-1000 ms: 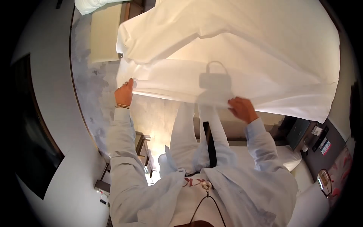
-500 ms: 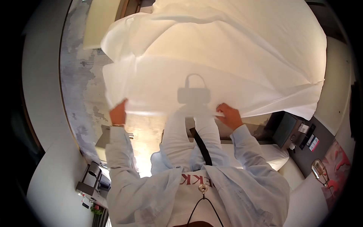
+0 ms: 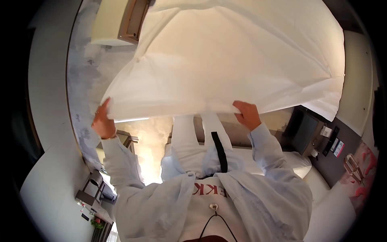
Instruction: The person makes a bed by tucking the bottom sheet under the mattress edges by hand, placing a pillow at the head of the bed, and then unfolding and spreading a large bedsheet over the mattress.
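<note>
A person stretches both arms forward, hands well apart. The left arm (image 3: pixel 125 163) angles outward, its left hand (image 3: pixel 104 121) slightly blurred, a finger extended forward and the others bent in a pinch. The right arm (image 3: pixel 268 149) slants inward from the shoulder, bringing the right hand (image 3: pixel 248 115) nearer the body's midline, fingers curled inward, knuckles facing up.

White sheet (image 3: pixel 225 60): matt cloth, mostly smooth, lightly creased. My jacket (image 3: pixel 149 205): matt cloth, rumpled; my trousers (image 3: pixel 185 139), matt cloth too. Far left, brown panel (image 3: pixel 133 22) looks wooden. Left, floor (image 3: pixel 86 60) smooth, mottled. Right, lamp (image 3: pixel 353 167) seems metal, glossy.
</note>
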Available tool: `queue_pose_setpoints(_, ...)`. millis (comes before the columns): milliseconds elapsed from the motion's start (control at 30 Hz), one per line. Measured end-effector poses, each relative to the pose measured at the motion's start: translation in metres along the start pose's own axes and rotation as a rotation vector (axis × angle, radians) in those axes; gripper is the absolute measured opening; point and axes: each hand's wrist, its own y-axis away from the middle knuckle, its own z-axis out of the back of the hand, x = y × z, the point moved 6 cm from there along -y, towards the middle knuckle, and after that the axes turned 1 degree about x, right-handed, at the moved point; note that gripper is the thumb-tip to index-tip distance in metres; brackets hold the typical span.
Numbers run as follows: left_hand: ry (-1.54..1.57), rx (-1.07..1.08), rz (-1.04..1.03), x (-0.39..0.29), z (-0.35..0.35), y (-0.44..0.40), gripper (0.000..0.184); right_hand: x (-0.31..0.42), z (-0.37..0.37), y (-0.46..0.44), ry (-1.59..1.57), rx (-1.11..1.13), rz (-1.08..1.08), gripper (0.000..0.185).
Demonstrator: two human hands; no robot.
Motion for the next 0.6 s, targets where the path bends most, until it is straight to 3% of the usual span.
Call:
queue_pose_setpoints(33, -0.01, -0.016, -0.067, 0.009, -0.001, 0.016, 0.061, -0.001, -0.009, 0.014, 0.028, -0.066, 0.056, 0.024)
queue_pose_setpoints(133, -0.289, 0.415, -0.013, 0.048, -0.057, 0.1, 0.059, -0.008, -0.064, 0.056, 0.035, -0.107, 0.057, 0.027)
queue_pose_setpoints(167, -0.273, 0.647, 0.078, 0.059, -0.074, 0.13, 0.059, -0.01, -0.088, 0.07, 0.041, 0.017, -0.026, 0.026)
queue_pose_setpoints(200, -0.355, 0.751, 0.156, 0.083, -0.106, 0.173, 0.061, -0.013, -0.112, 0.083, 0.05, 0.147, -0.109, 0.024)
queue_pose_setpoints(233, -0.366, 0.798, 0.102, 0.095, -0.125, 0.208, 0.061, -0.014, -0.133, 0.097, 0.04, 0.153, -0.116, 0.024)
queue_pose_setpoints(267, -0.378, 0.978, 0.16, 0.101, -0.137, 0.233, 0.063, -0.016, -0.16, 0.115, 0.026, 0.248, -0.146, 0.021)
queue_pose_setpoints(333, -0.378, 1.1, 0.167, 0.101, -0.145, 0.255, 0.066, -0.013, -0.199, 0.136, 0.014, 0.351, -0.186, 0.019)
queue_pose_setpoints(400, -0.344, 1.223, 0.282, 0.135, -0.177, 0.285, 0.083, -0.014, -0.216, 0.152, 0.049, 0.315, -0.221, 0.017)
queue_pose_setpoints(433, -0.175, 1.197, 0.335, 0.139, -0.184, 0.287, 0.083, -0.011, -0.219, 0.154, 0.013, 0.31, -0.22, 0.018)
queue_pose_setpoints(467, -0.23, 1.285, 0.46, 0.145, -0.197, 0.295, 0.081, -0.011, -0.218, 0.156, 0.02, 0.299, -0.244, 0.018)
queue_pose_setpoints(567, -0.272, 1.248, 0.331, 0.164, -0.231, 0.308, 0.078, -0.014, -0.216, 0.157, 0.012, 0.311, -0.381, 0.018)
queue_pose_setpoints(600, -0.24, 1.333, 0.243, 0.155, -0.235, 0.304, 0.077, -0.014, -0.217, 0.159, 0.021, 0.291, -0.403, 0.018)
